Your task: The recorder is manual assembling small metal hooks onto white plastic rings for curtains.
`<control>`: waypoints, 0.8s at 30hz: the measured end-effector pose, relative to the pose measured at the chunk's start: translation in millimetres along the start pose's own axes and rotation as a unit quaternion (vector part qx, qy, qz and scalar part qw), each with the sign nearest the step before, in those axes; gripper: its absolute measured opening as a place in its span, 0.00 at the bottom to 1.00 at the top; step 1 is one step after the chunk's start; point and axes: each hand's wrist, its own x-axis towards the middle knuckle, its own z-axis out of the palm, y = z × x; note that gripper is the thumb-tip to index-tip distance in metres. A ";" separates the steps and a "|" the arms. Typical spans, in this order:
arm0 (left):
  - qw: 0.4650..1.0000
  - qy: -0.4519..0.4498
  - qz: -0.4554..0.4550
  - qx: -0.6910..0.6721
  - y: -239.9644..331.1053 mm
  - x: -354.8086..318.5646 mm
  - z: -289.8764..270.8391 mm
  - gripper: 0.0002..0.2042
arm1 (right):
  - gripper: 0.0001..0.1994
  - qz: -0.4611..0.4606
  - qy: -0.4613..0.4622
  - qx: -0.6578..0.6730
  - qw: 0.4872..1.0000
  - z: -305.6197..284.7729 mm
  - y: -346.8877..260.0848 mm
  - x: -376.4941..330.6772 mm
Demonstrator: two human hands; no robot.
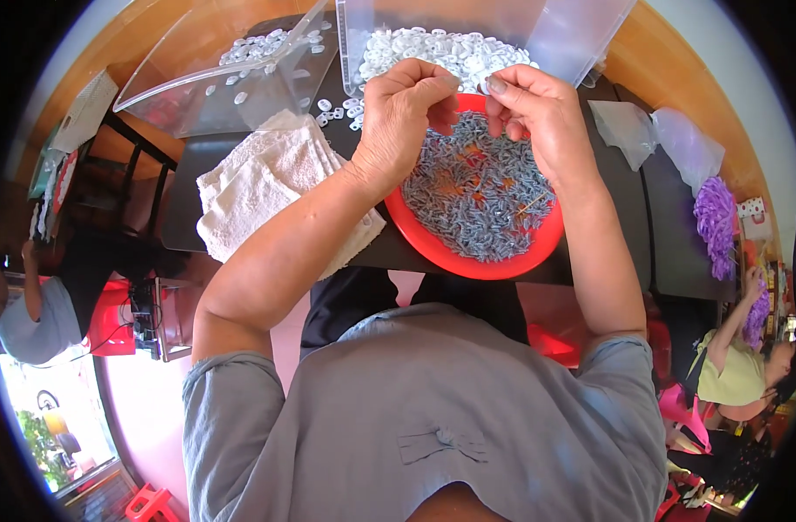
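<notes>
My left hand and my right hand are raised close together over the far rim of a red basin. Thumb and forefinger are pinched on each hand, the other fingers curled. Whatever the fingertips hold is too small to make out against the white pieces behind. Many small grey-blue, screw-like pieces fill the basin, with patches of orange showing between them. Just beyond my hands, a clear plastic bin holds a heap of small white oval pieces. A few more white pieces lie beside my left wrist.
A second clear bin with white pieces stands tilted at the far left. Folded cream towels lie under my left forearm on the dark table. Plastic bags and a purple bundle are at right. Other people sit at both sides.
</notes>
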 end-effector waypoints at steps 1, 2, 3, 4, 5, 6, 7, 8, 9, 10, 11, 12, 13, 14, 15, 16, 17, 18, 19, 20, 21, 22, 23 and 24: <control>1.000 0.001 -0.002 0.002 -0.9 0.2 0.4 0.08 | 0.09 0.002 0.000 0.002 1.000 -0.4 1.8 0.7; 1.000 -0.009 0.000 0.014 -2.2 0.2 1.4 0.08 | 0.09 -0.002 -0.003 0.014 1.000 -0.9 3.6 1.2; 1.000 -0.017 0.002 0.026 -2.6 -0.1 2.1 0.09 | 0.09 -0.005 -0.006 0.026 1.000 -1.3 5.2 1.8; 1.000 -0.017 0.000 0.026 -2.4 -1.0 2.2 0.09 | 0.09 -0.004 -0.006 0.027 1.000 -0.9 5.9 2.1; 0.999 -0.015 -0.006 0.029 -1.4 -2.0 2.5 0.09 | 0.09 -0.005 -0.004 0.030 1.000 -0.2 6.0 2.0; 0.999 -0.013 -0.011 0.030 -0.6 -2.8 3.2 0.09 | 0.09 -0.006 -0.001 0.032 0.999 0.1 6.1 1.5; 0.999 -0.012 -0.013 0.030 -0.3 -2.8 3.5 0.09 | 0.09 -0.004 -0.002 0.032 0.999 0.1 6.4 1.2; 1.000 -0.011 -0.015 0.024 0.1 -2.8 3.7 0.09 | 0.09 -0.006 -0.003 0.037 0.999 0.2 6.6 0.9; 1.000 -0.010 -0.017 0.019 0.5 -3.2 3.6 0.08 | 0.09 -0.007 -0.004 0.043 0.999 0.8 6.9 0.2; 1.000 -0.009 -0.019 0.018 0.8 -3.6 3.9 0.08 | 0.09 -0.005 -0.005 0.042 0.999 1.6 7.3 -0.7; 1.000 -0.009 -0.016 0.018 1.0 -4.0 4.5 0.08 | 0.09 -0.007 -0.004 0.045 0.999 2.4 7.7 -1.8; 1.000 -0.010 -0.012 0.019 1.1 -4.2 4.8 0.08 | 0.09 -0.010 -0.003 0.047 0.999 3.1 7.9 -2.1; 1.000 -0.009 -0.013 0.018 0.9 -4.4 5.2 0.08 | 0.09 -0.009 -0.004 0.047 0.999 3.3 8.8 -2.1; 1.000 -0.006 -0.015 0.019 0.6 -4.5 5.7 0.08 | 0.09 -0.012 -0.001 0.053 0.999 3.4 10.3 -2.0; 1.000 -0.003 -0.016 0.020 0.6 -4.2 6.1 0.08 | 0.09 -0.016 0.002 0.058 0.998 3.2 11.1 -1.8; 1.000 -0.003 -0.015 0.020 0.6 -4.2 6.2 0.08 | 0.09 -0.016 0.002 0.058 0.998 3.0 11.5 -1.9; 0.999 -0.003 -0.015 0.028 0.3 -4.3 6.2 0.08 | 0.09 -0.022 0.003 0.050 0.999 2.9 11.8 -2.2; 0.999 -0.002 -0.015 0.037 0.0 -4.6 6.0 0.08 | 0.09 -0.027 0.003 0.043 0.999 3.0 11.9 -2.6; 0.999 -0.002 -0.015 0.037 -0.8 -4.6 5.7 0.08 | 0.09 -0.027 0.003 0.043 0.999 3.4 11.6 -2.9; 0.999 -0.004 -0.010 0.039 -1.9 -4.2 5.2 0.08 | 0.09 -0.024 0.007 0.042 0.999 3.8 11.1 -3.3; 0.999 -0.007 -0.006 0.041 -2.2 -4.1 5.4 0.08 | 0.09 -0.021 0.010 0.041 0.999 3.9 10.8 -3.8; 0.999 -0.007 -0.007 0.041 -2.1 -4.4 5.7 0.08 | 0.09 -0.021 0.010 0.041 0.999 4.0 10.5 -4.2; 0.999 -0.008 -0.009 0.042 -1.3 -4.7 6.1 0.08 | 0.09 -0.020 0.008 0.036 0.999 4.0 10.2 -4.5; 0.999 -0.008 -0.011 0.044 -0.9 -5.0 6.5 0.08 | 0.09 -0.020 0.006 0.031 0.999 4.1 10.2 -4.8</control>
